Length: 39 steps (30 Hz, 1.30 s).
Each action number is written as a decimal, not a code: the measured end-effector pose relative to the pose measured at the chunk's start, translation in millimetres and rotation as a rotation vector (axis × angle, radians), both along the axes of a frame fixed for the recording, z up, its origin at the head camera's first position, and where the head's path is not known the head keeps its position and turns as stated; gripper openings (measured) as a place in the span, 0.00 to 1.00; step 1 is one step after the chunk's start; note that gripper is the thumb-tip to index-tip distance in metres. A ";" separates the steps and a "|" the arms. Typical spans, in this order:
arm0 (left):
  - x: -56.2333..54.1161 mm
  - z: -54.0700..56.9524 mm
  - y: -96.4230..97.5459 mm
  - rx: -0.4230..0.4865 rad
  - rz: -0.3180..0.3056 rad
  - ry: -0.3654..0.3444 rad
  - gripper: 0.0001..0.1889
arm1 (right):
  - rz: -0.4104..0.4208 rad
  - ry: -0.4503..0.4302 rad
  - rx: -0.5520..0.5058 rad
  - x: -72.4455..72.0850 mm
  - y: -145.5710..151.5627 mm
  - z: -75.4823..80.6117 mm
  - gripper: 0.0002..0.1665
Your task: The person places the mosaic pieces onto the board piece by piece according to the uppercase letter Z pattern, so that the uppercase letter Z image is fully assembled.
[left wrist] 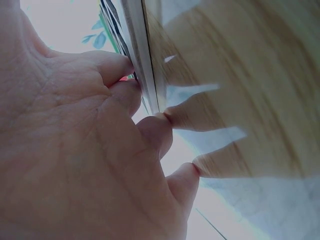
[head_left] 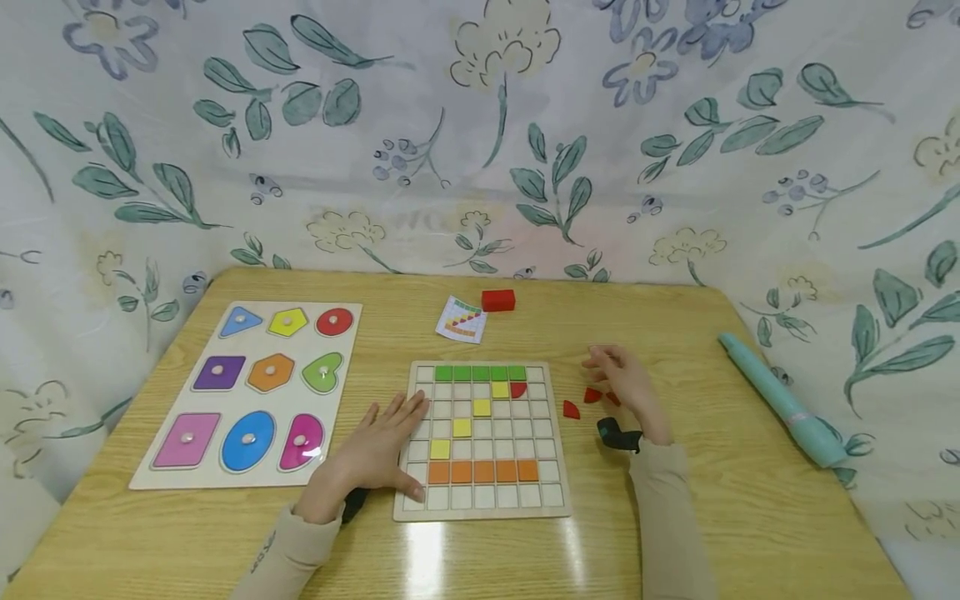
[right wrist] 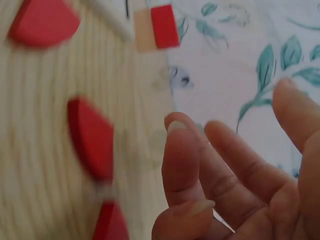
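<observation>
My left hand (head_left: 382,446) rests with spread fingers on the left edge of a wooden grid board (head_left: 483,497); its fingertips meet the board's side and the table in the left wrist view. On the board lie a row of green squares (head_left: 481,373), a diagonal of yellow squares (head_left: 462,427), a row of orange squares (head_left: 483,472) and one red quarter-circle tile (head_left: 517,389). To the right of it, my right hand (head_left: 626,379) hovers with loosely bent fingers, holding nothing. Loose red quarter-circle tiles (head_left: 572,409) lie beside and below it, blurred in the right wrist view.
Behind the board are a printed pattern card (head_left: 461,320) and a red block (head_left: 498,300). A knob puzzle board (head_left: 202,402) with colourful shapes lies at left. Along the table's right edge is a long teal object (head_left: 783,404). A floral cloth (head_left: 420,225) hangs behind the table.
</observation>
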<state>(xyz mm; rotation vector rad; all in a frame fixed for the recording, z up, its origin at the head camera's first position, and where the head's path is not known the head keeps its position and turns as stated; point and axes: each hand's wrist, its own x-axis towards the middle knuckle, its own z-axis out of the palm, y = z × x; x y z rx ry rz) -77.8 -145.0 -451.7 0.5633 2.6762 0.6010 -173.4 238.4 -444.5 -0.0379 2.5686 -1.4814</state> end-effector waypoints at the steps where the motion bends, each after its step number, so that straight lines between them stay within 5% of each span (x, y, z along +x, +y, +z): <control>1: 0.0 -0.2 -0.3 -0.002 0.001 0.002 0.66 | 0.008 0.014 0.036 1.7 5.3 -0.3 0.32; 10: 1.0 -1.6 -3.6 -0.006 0.008 -0.010 0.67 | 0.103 -0.029 0.235 16.7 44.7 -1.3 0.25; 19: 1.3 -1.3 -4.0 -0.007 0.008 0.001 0.67 | 0.111 0.002 0.390 13.8 32.0 -3.2 0.14; 27: 0.8 -2.1 -2.6 -0.002 0.010 -0.005 0.67 | 0.067 0.098 0.285 9.0 7.3 -7.5 0.14; 39: -0.7 -1.4 0.0 -0.007 0.011 -0.009 0.67 | 0.124 0.055 0.009 7.7 -27.8 -6.9 0.11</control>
